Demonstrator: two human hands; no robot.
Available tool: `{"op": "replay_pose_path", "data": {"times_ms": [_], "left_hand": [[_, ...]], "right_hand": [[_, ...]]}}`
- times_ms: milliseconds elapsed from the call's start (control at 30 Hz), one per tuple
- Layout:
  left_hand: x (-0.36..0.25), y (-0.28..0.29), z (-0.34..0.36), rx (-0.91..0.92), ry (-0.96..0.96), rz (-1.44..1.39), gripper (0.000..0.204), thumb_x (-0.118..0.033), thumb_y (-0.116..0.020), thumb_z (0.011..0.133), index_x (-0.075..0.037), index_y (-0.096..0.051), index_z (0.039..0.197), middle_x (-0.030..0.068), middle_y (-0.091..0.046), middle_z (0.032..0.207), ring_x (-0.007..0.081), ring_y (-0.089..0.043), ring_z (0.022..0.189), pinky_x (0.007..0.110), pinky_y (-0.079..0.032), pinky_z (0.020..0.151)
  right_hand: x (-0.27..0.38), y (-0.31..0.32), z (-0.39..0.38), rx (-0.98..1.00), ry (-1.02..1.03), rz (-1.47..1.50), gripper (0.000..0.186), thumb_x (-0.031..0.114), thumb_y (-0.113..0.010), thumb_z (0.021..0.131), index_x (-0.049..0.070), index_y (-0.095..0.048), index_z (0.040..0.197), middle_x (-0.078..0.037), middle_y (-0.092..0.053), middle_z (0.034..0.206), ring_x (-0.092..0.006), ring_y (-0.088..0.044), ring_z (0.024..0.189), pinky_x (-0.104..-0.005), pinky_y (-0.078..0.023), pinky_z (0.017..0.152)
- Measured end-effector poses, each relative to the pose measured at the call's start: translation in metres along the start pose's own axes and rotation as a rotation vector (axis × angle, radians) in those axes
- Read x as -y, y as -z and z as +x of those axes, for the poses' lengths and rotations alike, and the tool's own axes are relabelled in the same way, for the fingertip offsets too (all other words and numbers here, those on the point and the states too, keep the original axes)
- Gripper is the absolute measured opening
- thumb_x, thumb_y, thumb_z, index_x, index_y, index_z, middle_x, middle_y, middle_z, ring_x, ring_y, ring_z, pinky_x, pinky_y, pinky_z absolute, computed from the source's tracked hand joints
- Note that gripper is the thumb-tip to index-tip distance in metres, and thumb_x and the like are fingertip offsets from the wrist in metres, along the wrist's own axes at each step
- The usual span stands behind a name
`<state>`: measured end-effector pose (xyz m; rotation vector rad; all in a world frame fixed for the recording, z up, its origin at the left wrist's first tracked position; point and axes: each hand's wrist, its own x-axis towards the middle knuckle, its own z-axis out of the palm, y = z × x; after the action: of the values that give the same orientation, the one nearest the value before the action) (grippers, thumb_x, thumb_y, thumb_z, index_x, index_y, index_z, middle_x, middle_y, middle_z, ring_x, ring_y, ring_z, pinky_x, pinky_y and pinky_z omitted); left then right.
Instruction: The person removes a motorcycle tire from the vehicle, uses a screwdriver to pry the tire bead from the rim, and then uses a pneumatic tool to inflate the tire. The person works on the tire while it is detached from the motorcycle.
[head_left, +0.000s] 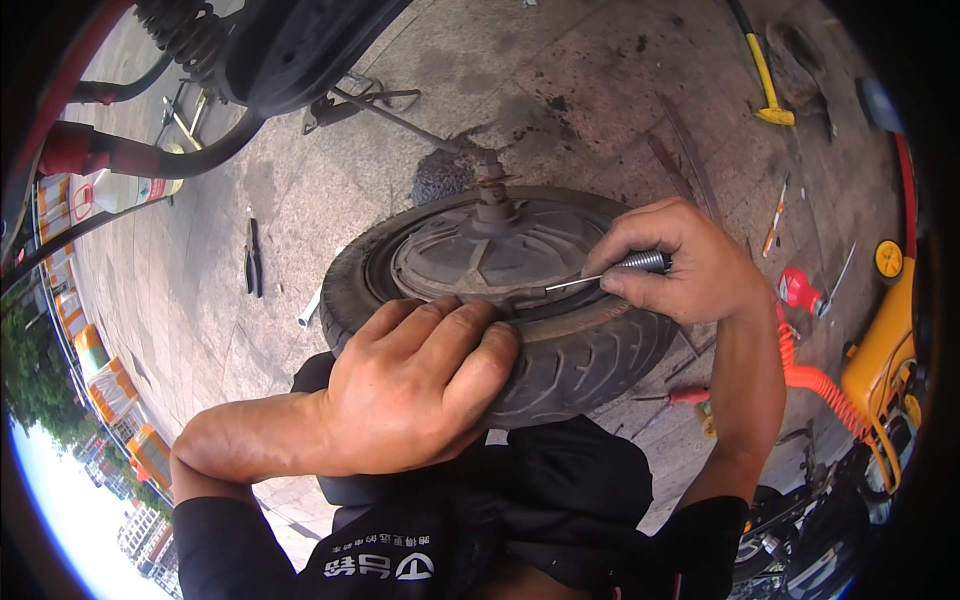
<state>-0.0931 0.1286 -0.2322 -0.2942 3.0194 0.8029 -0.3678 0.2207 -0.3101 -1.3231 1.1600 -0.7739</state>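
Ground: worn grey paving slabs (330, 200), mottled with dark stains, outdoors in daylight; trees and buildings bend along the near-left rim.
Wheel: a small black tyre (590, 350) with chunky grooved tread, lying flat at the centre, just beyond the person's dark clothing; its dull grey hub (470, 255) has moulded spokes and a rusty axle stub standing up on the far side.
Left hand (420, 385): pressed palm-down on the near sidewall, fingers close together and curled over the bead toward the rim.
Right hand (685, 260): closed around the ribbed metal handle of a thin tool (610, 275), thumb and fingers pinching it; the slim shaft points left into the gap between tyre and rim.
Far left: black pliers (253, 258) on the slabs, well apart from the wheel; a scooter's dark body and coiled spring above.
Far right: a yellow-handled hammer (768, 85).
Right: an orange coiled hose (815, 385), a yellow machine (885, 350), a small red tool (800, 290).
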Motion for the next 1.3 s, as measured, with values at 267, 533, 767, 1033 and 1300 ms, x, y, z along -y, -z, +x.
{"op": "replay_pose_path", "data": {"times_ms": [267, 533, 767, 1033, 1300], "left_hand": [[-0.002, -0.003, 0.0, -0.01, -0.011, 0.035, 0.044, -0.021, -0.068, 0.073, -0.002, -0.063, 0.112, 0.0187, -0.069, 0.107, 0.0317, -0.071, 0.089, 0.039, -0.056, 0.076], [0.0, -0.002, 0.001, -0.01, 0.005, 0.01, 0.044, -0.021, -0.068, 0.073, -0.002, -0.063, 0.112, 0.0185, -0.068, 0.108, 0.032, -0.07, 0.089, 0.039, -0.056, 0.076], [0.002, 0.001, -0.001, -0.014, 0.031, -0.019, 0.047, -0.021, -0.07, 0.071, -0.003, -0.062, 0.114, 0.0179, -0.068, 0.108, 0.0327, -0.07, 0.091, 0.04, -0.056, 0.077], [0.003, 0.003, 0.004, 0.018, -0.008, -0.039, 0.075, -0.02, -0.083, 0.054, 0.003, -0.057, 0.12, 0.0219, -0.067, 0.113, 0.0388, -0.069, 0.094, 0.045, -0.054, 0.081], [0.001, 0.004, 0.004, 0.034, 0.006, -0.034, 0.075, -0.019, -0.082, 0.053, 0.002, -0.057, 0.121, 0.0217, -0.067, 0.113, 0.0383, -0.069, 0.093, 0.044, -0.054, 0.08]], "right_hand": [[0.017, -0.002, 0.017, 0.078, 0.094, -0.207, 0.017, 0.001, -0.074, 0.078, 0.0, -0.073, 0.095, -0.015, -0.072, 0.084, -0.0299, -0.071, 0.076, -0.0356, -0.054, 0.069], [0.003, 0.018, 0.033, 0.341, -0.035, 0.111, 0.018, 0.011, -0.075, 0.084, -0.002, -0.072, 0.097, -0.012, -0.074, 0.09, -0.0212, -0.07, 0.086, -0.0332, -0.053, 0.079], [-0.02, 0.034, 0.014, 0.255, -0.014, 0.211, 0.02, 0.011, -0.075, 0.086, -0.003, -0.073, 0.1, -0.009, -0.074, 0.091, -0.0153, -0.069, 0.087, -0.0306, -0.053, 0.08], [-0.01, 0.026, -0.003, 0.084, -0.056, 0.049, 0.017, 0.009, -0.075, 0.082, -0.001, -0.075, 0.095, -0.009, -0.073, 0.082, -0.0187, -0.07, 0.075, -0.0296, -0.053, 0.069], [0.001, 0.016, -0.001, 0.047, 0.019, -0.039, 0.017, 0.008, -0.074, 0.082, 0.0, -0.075, 0.097, -0.011, -0.073, 0.08, -0.0209, -0.071, 0.073, -0.0313, -0.052, 0.066]]}}
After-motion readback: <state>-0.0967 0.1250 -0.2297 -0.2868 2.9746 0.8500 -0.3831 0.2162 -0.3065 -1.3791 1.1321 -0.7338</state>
